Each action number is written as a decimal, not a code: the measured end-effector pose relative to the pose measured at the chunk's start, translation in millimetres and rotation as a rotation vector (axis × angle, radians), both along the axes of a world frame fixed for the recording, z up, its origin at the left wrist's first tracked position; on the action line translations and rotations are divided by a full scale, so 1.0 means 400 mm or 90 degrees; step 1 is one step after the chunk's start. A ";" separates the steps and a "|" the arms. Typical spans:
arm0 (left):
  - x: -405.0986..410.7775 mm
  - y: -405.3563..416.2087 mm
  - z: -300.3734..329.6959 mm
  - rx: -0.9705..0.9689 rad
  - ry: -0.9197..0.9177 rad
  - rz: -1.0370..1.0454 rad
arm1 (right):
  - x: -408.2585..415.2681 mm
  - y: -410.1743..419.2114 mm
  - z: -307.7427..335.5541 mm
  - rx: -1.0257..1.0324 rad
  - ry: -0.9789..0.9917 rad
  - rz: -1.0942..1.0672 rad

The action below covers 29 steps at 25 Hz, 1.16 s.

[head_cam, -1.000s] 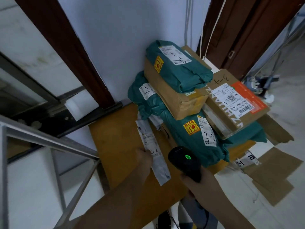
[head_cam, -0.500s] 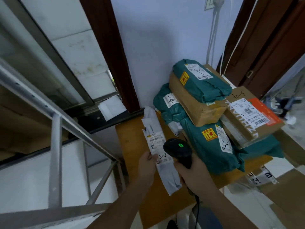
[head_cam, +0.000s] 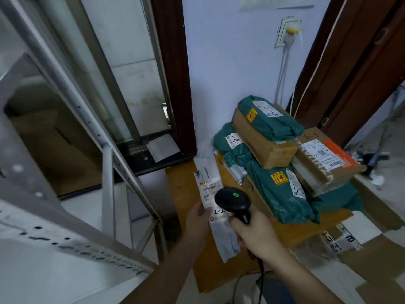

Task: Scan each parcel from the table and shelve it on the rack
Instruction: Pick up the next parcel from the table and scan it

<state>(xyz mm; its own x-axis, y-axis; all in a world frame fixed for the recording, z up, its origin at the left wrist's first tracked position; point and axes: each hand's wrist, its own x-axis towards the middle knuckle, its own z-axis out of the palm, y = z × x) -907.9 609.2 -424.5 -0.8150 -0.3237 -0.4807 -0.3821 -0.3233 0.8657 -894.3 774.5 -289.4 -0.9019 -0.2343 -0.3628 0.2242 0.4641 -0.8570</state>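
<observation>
Long flat grey plastic mailer parcel (head_cam: 215, 207), above wooden table (head_cam: 186, 189), pinched in left hand (head_cam: 197, 220); black handheld barcode scanner (head_cam: 233, 201) at 3 o'clock, gripped in right hand (head_cam: 256, 235).

A pale blue painted wall (head_cam: 230, 62) with a white wall socket (head_cam: 287, 31) stands between dark brown wooden door frames (head_cam: 173, 73), a grey metal-framed window (head_cam: 122, 84) to its left, flattened brown cardboard (head_cam: 377, 255) on the pale floor.

A wooden table (head_cam: 186, 185) carries stacked teal mailer bags (head_cam: 282, 194) and cardboard boxes (head_cam: 260, 141) against the wall.
</observation>
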 end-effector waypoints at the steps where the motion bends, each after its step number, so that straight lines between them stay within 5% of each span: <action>1: 0.020 -0.002 0.013 -0.010 0.010 -0.003 | 0.028 -0.006 0.011 -0.007 -0.003 -0.001; 17: 0.358 -0.035 0.184 0.024 0.081 -0.020 | 0.419 -0.027 0.153 0.022 0.151 -0.012; 29: 0.719 -0.085 0.406 -0.044 0.199 0.111 | 0.595 -0.021 0.316 -0.070 0.222 0.212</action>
<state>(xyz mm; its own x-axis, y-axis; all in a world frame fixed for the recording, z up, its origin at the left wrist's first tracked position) -620.2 575.3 -262.3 -0.8485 -0.4942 -0.1891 -0.0397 -0.2969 0.9541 -656.2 766.0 -163.0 -0.8350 -0.5502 -0.0100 -0.2293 0.3643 -0.9026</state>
